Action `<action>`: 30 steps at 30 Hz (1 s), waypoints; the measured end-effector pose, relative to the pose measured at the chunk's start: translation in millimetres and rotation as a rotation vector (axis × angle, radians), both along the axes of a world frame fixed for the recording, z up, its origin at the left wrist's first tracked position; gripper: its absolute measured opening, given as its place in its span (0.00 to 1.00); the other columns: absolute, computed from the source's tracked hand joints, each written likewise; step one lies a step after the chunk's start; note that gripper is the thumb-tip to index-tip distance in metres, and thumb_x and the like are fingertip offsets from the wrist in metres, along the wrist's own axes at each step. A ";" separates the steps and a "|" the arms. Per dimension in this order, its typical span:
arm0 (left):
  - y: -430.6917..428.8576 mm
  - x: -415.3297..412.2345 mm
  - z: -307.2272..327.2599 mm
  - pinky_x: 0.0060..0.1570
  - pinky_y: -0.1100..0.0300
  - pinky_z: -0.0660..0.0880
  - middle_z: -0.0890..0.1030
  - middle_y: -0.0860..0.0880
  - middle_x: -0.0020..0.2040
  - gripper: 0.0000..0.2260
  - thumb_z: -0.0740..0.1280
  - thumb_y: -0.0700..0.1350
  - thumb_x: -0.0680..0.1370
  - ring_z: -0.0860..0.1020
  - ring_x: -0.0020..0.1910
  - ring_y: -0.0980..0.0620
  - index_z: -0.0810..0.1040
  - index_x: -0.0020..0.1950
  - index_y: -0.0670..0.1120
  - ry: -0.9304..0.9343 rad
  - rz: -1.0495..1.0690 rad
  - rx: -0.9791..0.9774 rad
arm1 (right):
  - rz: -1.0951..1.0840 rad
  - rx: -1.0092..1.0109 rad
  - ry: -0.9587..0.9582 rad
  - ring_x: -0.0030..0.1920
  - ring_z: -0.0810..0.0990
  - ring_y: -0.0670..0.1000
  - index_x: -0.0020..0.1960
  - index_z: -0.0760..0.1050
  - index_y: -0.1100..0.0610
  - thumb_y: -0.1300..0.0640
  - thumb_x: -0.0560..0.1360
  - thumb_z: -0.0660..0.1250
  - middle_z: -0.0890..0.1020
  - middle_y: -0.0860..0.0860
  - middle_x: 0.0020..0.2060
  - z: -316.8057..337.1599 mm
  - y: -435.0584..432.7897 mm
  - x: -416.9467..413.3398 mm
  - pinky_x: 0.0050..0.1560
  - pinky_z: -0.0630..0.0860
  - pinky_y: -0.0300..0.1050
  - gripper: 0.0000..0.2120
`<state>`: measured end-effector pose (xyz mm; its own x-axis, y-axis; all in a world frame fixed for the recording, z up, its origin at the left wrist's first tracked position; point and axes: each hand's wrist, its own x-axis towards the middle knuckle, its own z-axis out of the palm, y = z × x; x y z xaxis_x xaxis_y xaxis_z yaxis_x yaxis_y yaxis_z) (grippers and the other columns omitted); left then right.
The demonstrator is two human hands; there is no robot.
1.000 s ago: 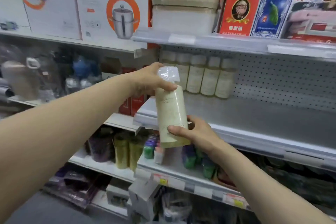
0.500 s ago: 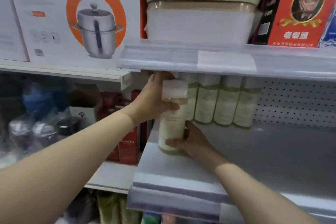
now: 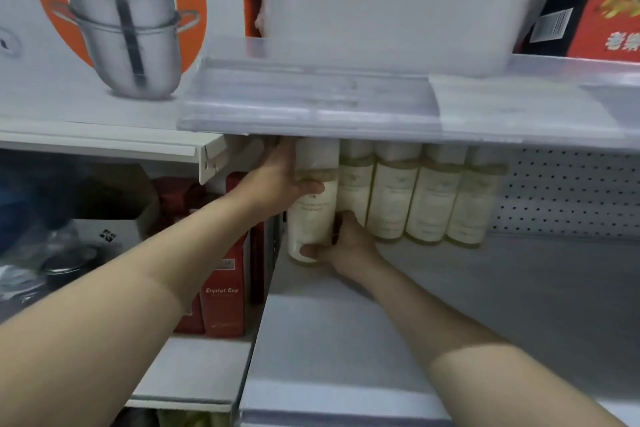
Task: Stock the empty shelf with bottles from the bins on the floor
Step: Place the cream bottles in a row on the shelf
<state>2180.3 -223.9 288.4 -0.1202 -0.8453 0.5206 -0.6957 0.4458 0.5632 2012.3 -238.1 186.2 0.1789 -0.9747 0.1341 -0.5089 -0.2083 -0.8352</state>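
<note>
A cream-coloured bottle (image 3: 313, 215) stands upright at the far left end of the grey shelf (image 3: 467, 305), held between both hands. The left hand (image 3: 277, 184) wraps round its upper part from the left, with the thumb lying across the front just under the pale cap and the fingers hidden behind. The right hand (image 3: 348, 246) curls round its base from the right, the thumb pressed across the lower front. The base is at the level of the shelf surface, but I cannot tell whether it rests there or hangs just above it.

Just to the right of the held bottle, a row of four matching bottles (image 3: 433, 198) stands against the perforated back panel (image 3: 571, 191). The leftmost of them is partly covered by the held bottle and the right hand.

The front edge of the upper shelf (image 3: 311, 104) cuts across the tops of all the bottles, so their caps are only partly seen, and the left hand's fingertips disappear under it. The label print on the bottles is too blurred to read. On the upper shelf sits a white container (image 3: 398, 10), cut off at the top. Left of the grey shelf, red boxes (image 3: 225, 288) stand on a neighbouring shelf, and above them is a box with a steel pot pictured on it (image 3: 121, 28).
</note>
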 end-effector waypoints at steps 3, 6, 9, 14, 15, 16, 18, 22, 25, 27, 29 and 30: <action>0.9 0.2 -2.3 0.69 0.49 0.69 0.63 0.49 0.75 0.42 0.77 0.49 0.71 0.64 0.74 0.48 0.54 0.77 0.54 0.002 0.022 -0.002 | -0.025 -0.002 0.056 0.56 0.78 0.47 0.65 0.67 0.50 0.41 0.62 0.82 0.79 0.44 0.58 1.3 1.0 1.6 0.46 0.73 0.37 0.39; 15.9 -6.9 -1.4 0.63 0.51 0.70 0.58 0.48 0.77 0.44 0.77 0.51 0.71 0.62 0.74 0.44 0.52 0.77 0.56 -0.100 0.155 -0.065 | -0.061 -0.001 0.081 0.63 0.77 0.52 0.73 0.64 0.54 0.41 0.62 0.82 0.77 0.49 0.66 5.0 12.2 -2.0 0.57 0.76 0.45 0.47; 48.2 -16.3 -3.8 0.63 0.45 0.69 0.55 0.47 0.79 0.47 0.79 0.50 0.68 0.63 0.73 0.40 0.52 0.79 0.53 -0.157 0.287 -0.126 | -0.034 -0.035 0.094 0.64 0.76 0.52 0.76 0.61 0.51 0.42 0.63 0.81 0.75 0.49 0.68 14.7 39.1 -16.1 0.59 0.75 0.45 0.48; 120.6 -38.7 -15.6 0.73 0.42 0.61 0.52 0.43 0.79 0.46 0.79 0.50 0.69 0.55 0.76 0.36 0.55 0.79 0.56 -0.187 0.378 0.111 | 0.038 -0.083 0.306 0.72 0.69 0.54 0.78 0.57 0.46 0.40 0.65 0.79 0.68 0.49 0.74 42.4 105.9 -59.5 0.69 0.71 0.53 0.49; 137.1 -45.5 -17.3 0.73 0.43 0.61 0.51 0.44 0.80 0.45 0.79 0.50 0.69 0.55 0.77 0.37 0.56 0.79 0.57 -0.188 0.401 0.161 | 0.046 -0.083 0.364 0.72 0.68 0.55 0.78 0.57 0.46 0.40 0.65 0.79 0.68 0.50 0.75 48.4 121.6 -67.4 0.70 0.70 0.53 0.49; 154.9 -53.2 -19.6 0.73 0.44 0.62 0.51 0.44 0.79 0.45 0.79 0.50 0.69 0.55 0.77 0.39 0.56 0.78 0.58 -0.180 0.409 0.191 | 0.051 -0.086 0.406 0.72 0.68 0.55 0.78 0.58 0.45 0.40 0.65 0.79 0.68 0.50 0.75 53.6 138.7 -76.1 0.70 0.70 0.53 0.48; 192.4 -69.4 -26.4 0.72 0.45 0.64 0.52 0.44 0.79 0.43 0.79 0.50 0.69 0.56 0.76 0.39 0.57 0.78 0.59 -0.156 0.386 0.201 | 0.071 -0.112 0.479 0.72 0.67 0.56 0.78 0.60 0.46 0.40 0.66 0.79 0.68 0.52 0.74 60.5 175.2 -93.0 0.70 0.70 0.53 0.46; 268.1 -97.9 -51.2 0.71 0.44 0.62 0.53 0.44 0.79 0.41 0.77 0.50 0.71 0.55 0.76 0.39 0.58 0.78 0.58 -0.159 0.354 0.217 | 0.143 -0.158 0.638 0.74 0.62 0.58 0.77 0.60 0.45 0.42 0.69 0.77 0.68 0.54 0.73 57.0 244.1 -127.7 0.69 0.68 0.55 0.43; 314.0 -113.5 -77.2 0.72 0.45 0.61 0.53 0.43 0.79 0.40 0.78 0.48 0.70 0.55 0.76 0.38 0.60 0.77 0.58 -0.213 0.353 0.236 | 0.197 -0.214 0.709 0.72 0.62 0.56 0.76 0.61 0.43 0.43 0.68 0.77 0.68 0.51 0.72 40.9 284.7 -151.1 0.65 0.68 0.54 0.41; 337.4 -122.3 -99.0 0.72 0.44 0.62 0.53 0.42 0.79 0.40 0.78 0.47 0.70 0.55 0.76 0.39 0.61 0.77 0.58 -0.234 0.347 0.281 | 0.213 -0.260 0.735 0.71 0.63 0.55 0.74 0.63 0.43 0.42 0.67 0.78 0.70 0.51 0.71 23.1 306.0 -164.9 0.65 0.68 0.53 0.40; 355.1 -129.7 -123.0 0.71 0.45 0.63 0.55 0.43 0.78 0.40 0.78 0.47 0.70 0.55 0.76 0.39 0.61 0.76 0.58 -0.250 0.343 0.328 | 0.222 -0.274 0.747 0.70 0.64 0.55 0.73 0.64 0.44 0.42 0.67 0.78 0.71 0.51 0.69 2.2 321.7 -175.9 0.66 0.68 0.53 0.39; 361.9 -132.8 -135.8 0.71 0.45 0.63 0.56 0.43 0.78 0.40 0.78 0.47 0.69 0.56 0.75 0.39 0.62 0.76 0.57 -0.261 0.338 0.341 | 0.224 -0.270 0.748 0.70 0.64 0.55 0.73 0.65 0.44 0.42 0.66 0.78 0.71 0.51 0.69 -9.4 327.7 -180.3 0.66 0.67 0.52 0.39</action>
